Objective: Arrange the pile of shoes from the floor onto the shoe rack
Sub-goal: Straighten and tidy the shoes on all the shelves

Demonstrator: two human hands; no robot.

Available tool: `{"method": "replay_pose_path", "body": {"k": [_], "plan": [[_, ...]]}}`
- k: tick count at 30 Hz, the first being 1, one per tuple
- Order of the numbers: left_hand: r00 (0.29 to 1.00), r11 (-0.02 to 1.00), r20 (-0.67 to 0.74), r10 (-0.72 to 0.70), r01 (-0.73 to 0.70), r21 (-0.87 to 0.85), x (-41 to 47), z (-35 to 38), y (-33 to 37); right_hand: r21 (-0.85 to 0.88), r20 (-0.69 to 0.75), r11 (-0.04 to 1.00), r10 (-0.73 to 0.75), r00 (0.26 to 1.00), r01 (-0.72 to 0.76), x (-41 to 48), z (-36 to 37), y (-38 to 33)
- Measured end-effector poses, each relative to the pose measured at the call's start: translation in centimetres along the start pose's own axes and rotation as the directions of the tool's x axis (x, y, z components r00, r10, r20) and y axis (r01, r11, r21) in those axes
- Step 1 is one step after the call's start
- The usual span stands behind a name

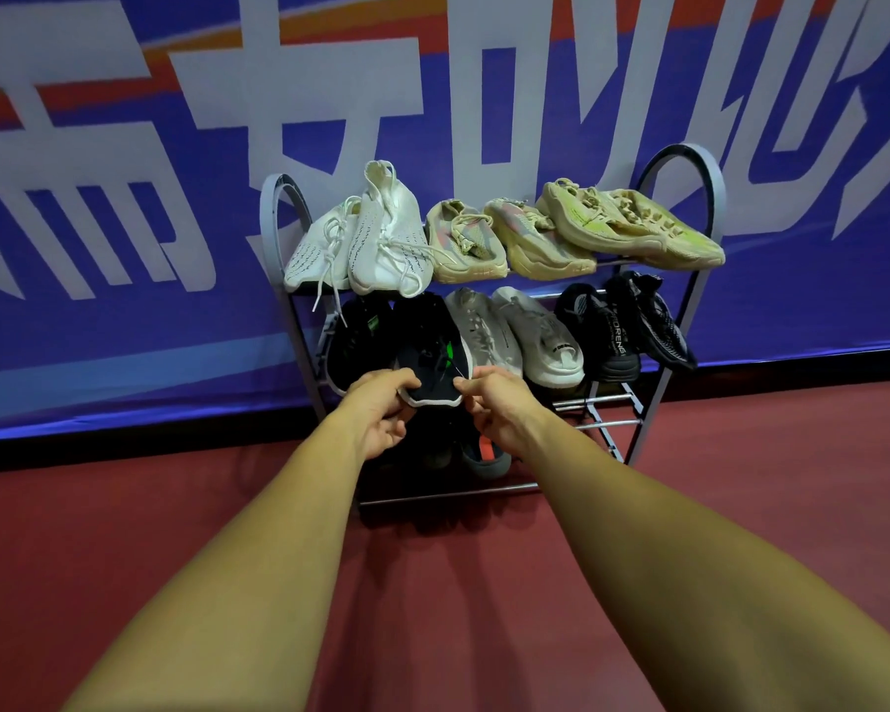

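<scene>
A grey metal shoe rack [687, 161] stands against a banner wall. Its top shelf holds a white pair [376, 238] and several beige shoes [633, 223]. On the middle shelf lie a black shoe [355, 336], a grey pair [525, 336] and a black knit pair [623, 326]. Both my hands hold the toe end of a black shoe with a green mark and white sole [430, 362], which rests on the middle shelf: my left hand [381, 408] pinches its left side, my right hand [499, 403] its right. A dark shoe with an orange patch [484, 454] sits on the bottom shelf below.
The rack's lower bars [602, 408] on the right side carry nothing. Red floor [432, 583] spreads in front of the rack and to both sides. The blue, white and orange banner [124, 197] hangs right behind the rack.
</scene>
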State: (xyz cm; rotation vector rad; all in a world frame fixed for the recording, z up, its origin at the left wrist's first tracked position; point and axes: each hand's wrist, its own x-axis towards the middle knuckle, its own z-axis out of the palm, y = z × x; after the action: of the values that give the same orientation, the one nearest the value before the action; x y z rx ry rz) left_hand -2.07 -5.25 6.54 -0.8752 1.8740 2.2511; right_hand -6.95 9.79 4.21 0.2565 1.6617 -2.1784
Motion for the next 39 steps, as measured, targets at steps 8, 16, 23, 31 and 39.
{"method": "replay_pose_path", "body": {"k": [8,16,23,31,39], "plan": [[0.997,0.986,-0.052,0.058,-0.065,-0.150,2.3,0.2,0.4,-0.011,0.161,0.998,-0.054,0.985,0.056,1.0,0.2,-0.2],[0.984,0.978,-0.133,0.114,-0.135,-0.158,4.7,1.2,0.3,-0.127,0.035,0.979,-0.155,0.987,0.159,1.9,0.5,0.0],[0.960,0.992,-0.257,0.110,-0.120,-0.025,5.9,0.6,-0.1,-0.323,0.083,0.924,-0.188,0.979,0.205,1.8,1.8,0.1],[0.967,0.989,-0.209,0.145,-0.146,0.009,4.4,0.8,-0.1,-0.434,0.112,0.878,-0.170,0.979,0.202,0.8,1.2,-0.4],[0.983,0.986,-0.091,0.159,-0.154,0.062,1.4,2.4,-0.6,-0.624,0.162,0.724,-0.247,0.955,0.294,-0.2,-0.6,-0.3]]}}
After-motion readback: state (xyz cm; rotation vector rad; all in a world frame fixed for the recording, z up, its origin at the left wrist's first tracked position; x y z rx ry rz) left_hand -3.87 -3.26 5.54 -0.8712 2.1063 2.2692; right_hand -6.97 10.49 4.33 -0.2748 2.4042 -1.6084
